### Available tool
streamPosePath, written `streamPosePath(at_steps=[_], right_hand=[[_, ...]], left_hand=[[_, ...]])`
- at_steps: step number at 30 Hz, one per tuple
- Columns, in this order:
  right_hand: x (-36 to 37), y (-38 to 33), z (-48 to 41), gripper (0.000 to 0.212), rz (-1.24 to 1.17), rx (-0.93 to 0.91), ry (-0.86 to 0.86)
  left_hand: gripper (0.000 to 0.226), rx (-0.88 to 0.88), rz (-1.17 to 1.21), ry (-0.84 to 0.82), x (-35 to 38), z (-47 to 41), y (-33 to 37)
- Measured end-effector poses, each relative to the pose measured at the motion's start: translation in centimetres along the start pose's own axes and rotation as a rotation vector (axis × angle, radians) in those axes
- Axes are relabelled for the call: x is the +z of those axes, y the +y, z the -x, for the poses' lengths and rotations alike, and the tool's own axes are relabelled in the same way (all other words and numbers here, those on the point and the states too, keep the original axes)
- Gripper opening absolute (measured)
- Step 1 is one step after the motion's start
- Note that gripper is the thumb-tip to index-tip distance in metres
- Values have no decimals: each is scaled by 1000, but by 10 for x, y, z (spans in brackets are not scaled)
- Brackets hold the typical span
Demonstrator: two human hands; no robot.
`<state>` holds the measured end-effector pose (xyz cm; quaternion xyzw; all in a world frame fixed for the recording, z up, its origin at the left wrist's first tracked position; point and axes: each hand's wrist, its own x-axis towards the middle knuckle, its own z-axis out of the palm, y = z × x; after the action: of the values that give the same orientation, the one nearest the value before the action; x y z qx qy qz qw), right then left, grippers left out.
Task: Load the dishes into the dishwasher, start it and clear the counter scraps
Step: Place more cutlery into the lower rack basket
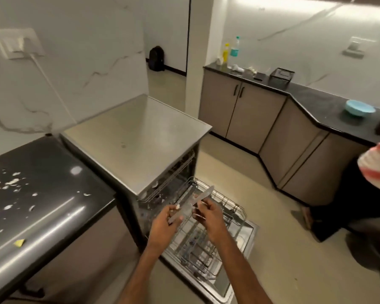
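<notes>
Left hand gripped the knife by its handle; right hand pinched the blade, above the dishwasher rack.

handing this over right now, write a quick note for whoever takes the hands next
Left hand: grips a metal utensil by its handle.
Right hand: pinches a knife, blade pointing up and away.
Both hands are above the lower rack, which is pulled out over the open dishwasher door and looks nearly empty.
Done: door open, rack out.
Left: rack both pieces, probably the blue bowl on the far counter too, close and start, then clear the scraps off the dark counter.
</notes>
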<state>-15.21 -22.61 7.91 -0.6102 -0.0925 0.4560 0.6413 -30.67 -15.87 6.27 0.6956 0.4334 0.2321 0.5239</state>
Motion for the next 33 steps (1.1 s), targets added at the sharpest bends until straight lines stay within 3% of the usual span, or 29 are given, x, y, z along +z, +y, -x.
streamPosePath(at_steps=[7, 14, 24, 30, 33], right_hand=[[-107, -22, -16, 15, 11, 45, -26], [-165, -20, -38, 29, 33, 123, -129], [-214, -21, -117, 43, 59, 220, -19], [-235, -13, -178, 15, 47, 294, 37], [-250, 4, -213, 13, 186, 328, 56]], left_hand=[[13, -18, -118, 9, 108, 4, 29], [3, -134, -124, -12, 158, 9, 17], [19, -254, -143, -112, 200, -54, -13], [29, -289, -193, -152, 226, -99, -30], [32, -328, -215, -192, 246, -109, -52]])
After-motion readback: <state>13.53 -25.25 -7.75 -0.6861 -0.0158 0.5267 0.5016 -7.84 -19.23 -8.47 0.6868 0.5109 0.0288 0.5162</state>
